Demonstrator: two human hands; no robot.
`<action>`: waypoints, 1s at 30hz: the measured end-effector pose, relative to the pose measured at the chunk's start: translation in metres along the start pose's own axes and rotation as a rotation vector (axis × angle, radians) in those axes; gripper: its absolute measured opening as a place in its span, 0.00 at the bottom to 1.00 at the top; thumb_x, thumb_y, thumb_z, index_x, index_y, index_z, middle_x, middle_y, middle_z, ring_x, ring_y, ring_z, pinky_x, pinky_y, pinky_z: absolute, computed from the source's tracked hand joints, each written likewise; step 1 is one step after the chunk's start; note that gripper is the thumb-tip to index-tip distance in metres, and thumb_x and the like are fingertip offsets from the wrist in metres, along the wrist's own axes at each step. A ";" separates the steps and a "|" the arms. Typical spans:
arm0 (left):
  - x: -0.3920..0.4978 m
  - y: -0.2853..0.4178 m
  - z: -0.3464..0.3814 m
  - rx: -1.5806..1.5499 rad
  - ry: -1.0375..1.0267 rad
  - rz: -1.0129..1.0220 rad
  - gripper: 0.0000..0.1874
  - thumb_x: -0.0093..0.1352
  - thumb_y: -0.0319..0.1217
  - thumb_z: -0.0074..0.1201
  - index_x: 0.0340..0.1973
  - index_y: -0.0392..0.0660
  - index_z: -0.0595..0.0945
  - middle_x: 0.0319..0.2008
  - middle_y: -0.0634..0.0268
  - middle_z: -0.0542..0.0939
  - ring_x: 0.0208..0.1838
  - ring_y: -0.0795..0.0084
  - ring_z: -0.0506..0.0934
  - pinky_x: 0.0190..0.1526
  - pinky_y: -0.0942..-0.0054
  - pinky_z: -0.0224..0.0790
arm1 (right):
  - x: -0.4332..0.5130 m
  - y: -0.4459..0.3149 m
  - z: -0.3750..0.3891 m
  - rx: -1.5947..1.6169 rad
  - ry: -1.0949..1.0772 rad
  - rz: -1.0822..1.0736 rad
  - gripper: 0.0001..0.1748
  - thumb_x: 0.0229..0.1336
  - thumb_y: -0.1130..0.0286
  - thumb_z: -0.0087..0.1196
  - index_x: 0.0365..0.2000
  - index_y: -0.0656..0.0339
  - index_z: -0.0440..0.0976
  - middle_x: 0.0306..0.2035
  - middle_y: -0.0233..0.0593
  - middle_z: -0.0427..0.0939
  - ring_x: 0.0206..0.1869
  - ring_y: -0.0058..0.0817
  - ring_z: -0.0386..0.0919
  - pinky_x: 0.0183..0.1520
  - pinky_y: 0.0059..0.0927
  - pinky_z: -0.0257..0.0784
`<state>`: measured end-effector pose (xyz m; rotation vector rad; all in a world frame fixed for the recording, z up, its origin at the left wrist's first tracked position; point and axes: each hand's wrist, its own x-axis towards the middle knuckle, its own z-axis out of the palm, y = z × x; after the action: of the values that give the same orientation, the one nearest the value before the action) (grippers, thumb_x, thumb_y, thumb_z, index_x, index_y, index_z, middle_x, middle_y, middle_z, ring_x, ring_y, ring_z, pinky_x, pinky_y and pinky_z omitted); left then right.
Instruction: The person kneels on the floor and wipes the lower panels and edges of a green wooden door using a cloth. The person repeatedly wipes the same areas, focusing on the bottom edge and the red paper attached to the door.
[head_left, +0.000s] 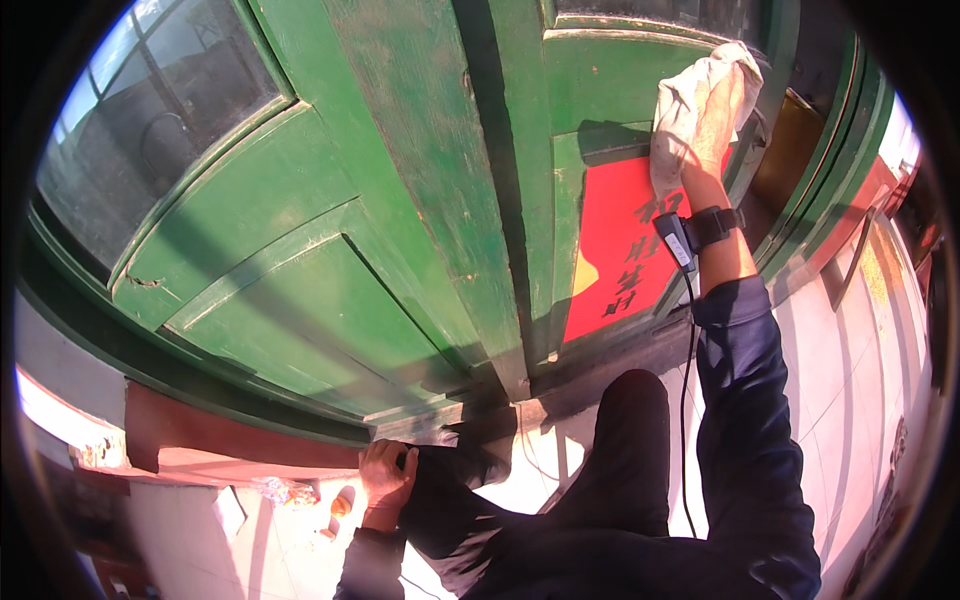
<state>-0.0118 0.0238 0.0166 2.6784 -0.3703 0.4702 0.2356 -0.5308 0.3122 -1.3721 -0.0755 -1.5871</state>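
A pale cloth lies bunched under my right hand, pressed against the green wooden door at the upper right. Below the cloth, a red paper with black brush writing covers the door's lower panel. On that wrist is a dark strap with a small device and a black cable. My left hand rests on my dark-clothed knee, fingers curled, near the door's bottom edge; no object shows in it.
A worn green wooden post stands between the door and a glazed green panel. A red-brown ledge runs below at left. A white paper and an orange round thing lie on the pale tiled floor.
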 end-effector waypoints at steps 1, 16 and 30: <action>0.001 0.001 0.000 0.002 -0.006 -0.003 0.09 0.67 0.34 0.69 0.29 0.47 0.83 0.32 0.62 0.83 0.43 0.53 0.81 0.50 0.55 0.69 | -0.011 -0.003 0.005 -0.445 -0.082 -0.185 0.36 0.74 0.68 0.54 0.76 0.69 0.58 0.78 0.61 0.57 0.80 0.55 0.56 0.82 0.45 0.54; 0.006 0.008 -0.002 0.022 -0.075 -0.045 0.07 0.67 0.33 0.69 0.32 0.47 0.85 0.34 0.63 0.85 0.43 0.54 0.82 0.50 0.55 0.69 | -0.188 -0.008 0.021 -0.291 -0.568 -0.653 0.35 0.55 0.72 0.66 0.65 0.64 0.74 0.72 0.55 0.68 0.71 0.56 0.71 0.67 0.51 0.71; 0.009 0.008 -0.001 0.022 -0.083 -0.024 0.08 0.67 0.33 0.69 0.32 0.46 0.84 0.35 0.63 0.85 0.44 0.54 0.82 0.52 0.55 0.70 | -0.311 -0.004 -0.066 -0.407 -0.664 0.037 0.14 0.56 0.74 0.65 0.45 0.59 0.81 0.48 0.48 0.81 0.47 0.50 0.82 0.50 0.47 0.79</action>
<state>-0.0067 0.0156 0.0236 2.7265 -0.3577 0.3586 0.1431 -0.3768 0.0495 -2.1655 -0.1289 -1.0884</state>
